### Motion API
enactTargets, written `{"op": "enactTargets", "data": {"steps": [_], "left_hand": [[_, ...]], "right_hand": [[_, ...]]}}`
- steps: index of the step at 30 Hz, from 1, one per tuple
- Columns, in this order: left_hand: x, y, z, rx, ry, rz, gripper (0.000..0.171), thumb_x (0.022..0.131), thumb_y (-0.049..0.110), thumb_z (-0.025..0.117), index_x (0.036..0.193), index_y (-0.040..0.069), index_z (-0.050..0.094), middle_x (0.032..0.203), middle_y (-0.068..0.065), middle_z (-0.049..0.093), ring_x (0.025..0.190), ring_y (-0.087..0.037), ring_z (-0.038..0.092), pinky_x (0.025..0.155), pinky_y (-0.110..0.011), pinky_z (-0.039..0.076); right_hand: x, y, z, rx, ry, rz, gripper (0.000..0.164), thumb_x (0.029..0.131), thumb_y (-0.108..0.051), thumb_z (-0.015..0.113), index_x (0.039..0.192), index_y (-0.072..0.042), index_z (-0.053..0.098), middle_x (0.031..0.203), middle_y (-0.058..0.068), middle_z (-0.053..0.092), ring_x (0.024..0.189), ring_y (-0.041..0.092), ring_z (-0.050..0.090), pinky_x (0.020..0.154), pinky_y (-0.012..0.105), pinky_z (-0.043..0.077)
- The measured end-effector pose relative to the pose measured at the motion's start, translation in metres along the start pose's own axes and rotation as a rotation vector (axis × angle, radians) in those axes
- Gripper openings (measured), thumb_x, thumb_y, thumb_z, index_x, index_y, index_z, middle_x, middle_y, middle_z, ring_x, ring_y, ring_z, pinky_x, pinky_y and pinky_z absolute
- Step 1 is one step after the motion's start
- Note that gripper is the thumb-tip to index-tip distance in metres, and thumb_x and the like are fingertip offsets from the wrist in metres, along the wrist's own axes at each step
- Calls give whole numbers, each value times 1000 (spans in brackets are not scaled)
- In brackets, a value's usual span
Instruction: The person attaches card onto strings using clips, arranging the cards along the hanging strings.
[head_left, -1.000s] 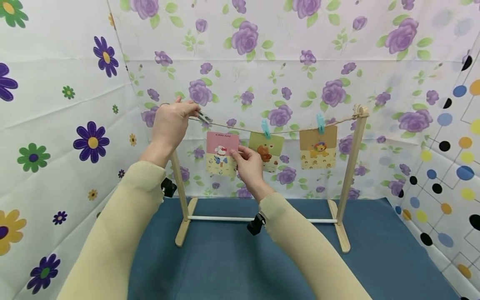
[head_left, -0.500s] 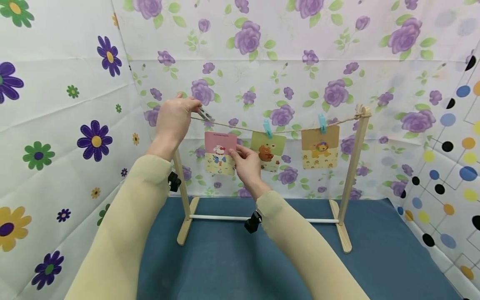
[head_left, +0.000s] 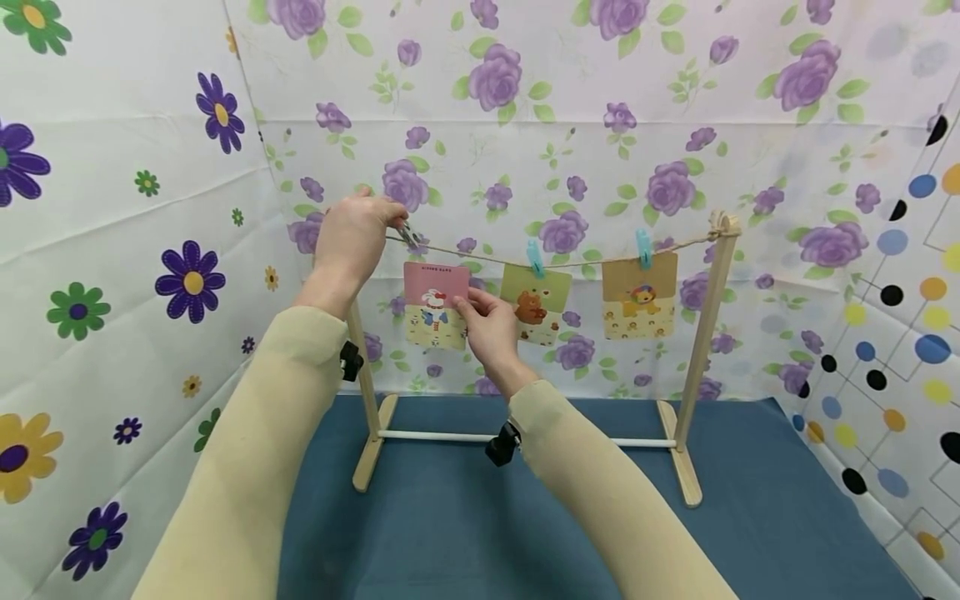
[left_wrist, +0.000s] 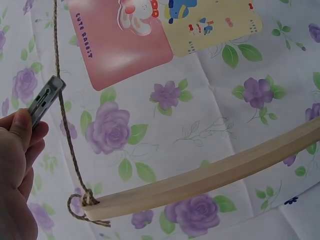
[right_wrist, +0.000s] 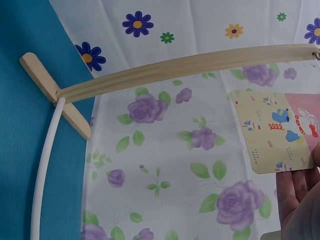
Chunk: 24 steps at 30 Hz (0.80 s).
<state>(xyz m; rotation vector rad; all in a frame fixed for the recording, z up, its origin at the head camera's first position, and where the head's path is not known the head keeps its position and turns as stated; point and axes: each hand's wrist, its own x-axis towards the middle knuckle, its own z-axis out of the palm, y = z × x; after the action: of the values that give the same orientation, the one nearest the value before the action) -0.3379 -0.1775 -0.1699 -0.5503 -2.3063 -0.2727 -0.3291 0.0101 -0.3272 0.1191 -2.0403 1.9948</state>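
My left hand [head_left: 349, 242] pinches a grey clothespin [left_wrist: 46, 100] between thumb and fingers, near the left end of the twine line [head_left: 468, 253]. In the left wrist view the clothespin's far end overlaps the twine; whether it grips it I cannot tell. My right hand [head_left: 492, 330] holds a pink and yellow rabbit card [head_left: 435, 283] by its right edge, upright, with its top a little below the line. In the right wrist view thumb and fingers are on the card [right_wrist: 267, 132], partly cut off by the frame edge.
A green bear card [head_left: 517, 283] and a brown lion card [head_left: 618, 279] hang from the line by blue clothespins [head_left: 535, 257]. The line is tied to wooden posts [head_left: 705, 342] joined by a white rod [head_left: 442, 437], on a blue cloth [head_left: 450, 525]. Patterned sheets surround it.
The right hand has brought the rabbit card slightly left, nearer the left hand. The clothespin's free end has tipped downward a little at the line. The two hanging cards stay in place.
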Motion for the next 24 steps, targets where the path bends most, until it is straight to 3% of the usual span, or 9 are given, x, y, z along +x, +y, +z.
{"op": "enactTargets", "data": {"steps": [4,9,13,21,24], "left_hand": [[0,1,1,28,-9,18,32,103,-8,58,111,8,84,107,-9,81,118,-34,73,117,-46,47],[-2,0,2,91,-27,34,34,103,-8,57,113,10,84,107,-6,81,132,-40,63,101,-53,58],[-4,1,3,102,-35,48,34,103,-8,58,113,10,84,107,-7,81,132,-41,63,97,-53,60],[-5,2,2,71,-45,67,28,103,-3,61,113,9,84,108,-9,81,128,-39,67,105,-52,56],[-6,2,1,68,-44,70,26,103,0,62,110,10,84,108,-9,81,120,-39,71,99,-53,59]], "right_hand": [[0,-1,0,7,-2,6,37,102,-36,75,135,-17,76,116,-4,77,106,15,72,90,36,61],[1,-1,2,28,-4,1,33,102,-35,76,130,-18,79,113,-4,78,104,16,72,90,35,61],[1,0,4,37,-10,-1,32,102,-34,76,130,-18,79,113,-4,78,104,16,72,88,34,60],[0,-5,7,39,-15,-27,34,102,-32,76,132,-15,78,114,-2,78,104,16,72,90,35,61],[0,-7,8,37,-18,-31,34,102,-32,76,133,-16,78,114,-2,78,104,16,72,91,35,61]]}}
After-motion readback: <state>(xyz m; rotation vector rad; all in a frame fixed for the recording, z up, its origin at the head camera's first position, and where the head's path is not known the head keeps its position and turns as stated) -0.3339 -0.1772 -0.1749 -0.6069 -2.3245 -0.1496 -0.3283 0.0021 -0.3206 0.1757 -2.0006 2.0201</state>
